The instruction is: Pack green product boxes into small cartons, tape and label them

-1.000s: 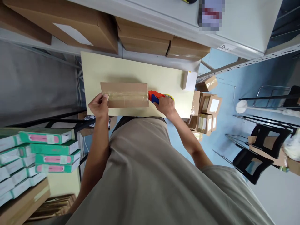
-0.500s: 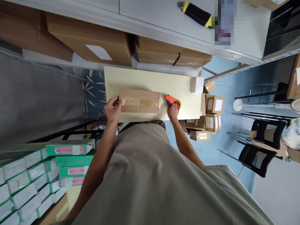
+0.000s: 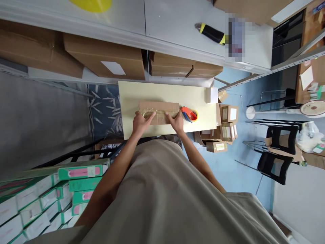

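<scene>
A long cardboard box (image 3: 158, 119) with clear tape along its top lies on the cream tabletop (image 3: 162, 90) in front of me. My left hand (image 3: 142, 122) grips its left end, thumb pressed on the tape and fingers at the side. At the right end my right hand (image 3: 177, 122) holds the box the same way, its thumb on top. Just beyond that hand, an orange-and-blue tape dispenser (image 3: 189, 114) rests on the table with nobody holding it. The fingers under and behind the box are partly hidden.
A small white box (image 3: 211, 95) stands at the table's far right corner. Behind, a shelf (image 3: 172, 20) carries a black-and-yellow utility knife (image 3: 212, 34) and large cartons (image 3: 106, 56). Taped parcels (image 3: 230, 113) sit on the floor at right; green-and-white boxes (image 3: 38, 203) are stacked at left.
My right hand has let go of the tape dispenser and moved left onto the box. My left hand has shifted its hold on the box's left end, thumb now further onto the tape.
</scene>
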A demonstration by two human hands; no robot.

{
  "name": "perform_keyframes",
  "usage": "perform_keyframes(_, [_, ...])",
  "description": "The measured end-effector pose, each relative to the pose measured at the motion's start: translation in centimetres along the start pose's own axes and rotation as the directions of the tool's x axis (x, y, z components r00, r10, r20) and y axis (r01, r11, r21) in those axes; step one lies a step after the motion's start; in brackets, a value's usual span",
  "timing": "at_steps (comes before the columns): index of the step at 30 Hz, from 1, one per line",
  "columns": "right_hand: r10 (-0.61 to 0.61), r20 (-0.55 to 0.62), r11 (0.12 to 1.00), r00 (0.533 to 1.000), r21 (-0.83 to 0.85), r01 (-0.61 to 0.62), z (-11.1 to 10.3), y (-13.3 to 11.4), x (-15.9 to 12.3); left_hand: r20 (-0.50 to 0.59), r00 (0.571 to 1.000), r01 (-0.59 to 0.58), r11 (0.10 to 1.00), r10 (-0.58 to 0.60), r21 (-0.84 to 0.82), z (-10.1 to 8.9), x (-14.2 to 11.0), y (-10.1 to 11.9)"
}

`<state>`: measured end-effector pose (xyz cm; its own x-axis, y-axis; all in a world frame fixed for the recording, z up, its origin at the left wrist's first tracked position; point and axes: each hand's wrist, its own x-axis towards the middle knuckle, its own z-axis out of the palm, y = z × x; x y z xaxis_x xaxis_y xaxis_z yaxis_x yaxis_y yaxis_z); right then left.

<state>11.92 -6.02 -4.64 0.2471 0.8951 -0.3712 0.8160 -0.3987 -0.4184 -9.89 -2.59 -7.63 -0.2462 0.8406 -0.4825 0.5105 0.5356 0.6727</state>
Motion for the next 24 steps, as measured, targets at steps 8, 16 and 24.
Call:
perform_keyframes(8, [-0.005, -0.053, 0.974, 0.999, 0.224, 0.017, -0.3, 1.2, 0.5, 0.062, 0.996, -0.055, 0.998, 0.057, -0.024, -0.4, 1.7, -1.1])
perform_keyframes(16, [0.118, -0.256, 0.972, 0.960, 0.227, -0.059, 1.3, 2.1, -1.5, 0.026, 0.972, -0.234, 0.971, 0.235, -0.044, -2.8, -0.6, -2.7])
perform_keyframes(24, [-0.030, -0.314, 0.955, 0.949, 0.271, 0.120, -0.4, 1.6, -2.1, -0.078, 0.926, -0.378, 0.910, 0.370, -0.170, -4.7, -2.2, -3.3])
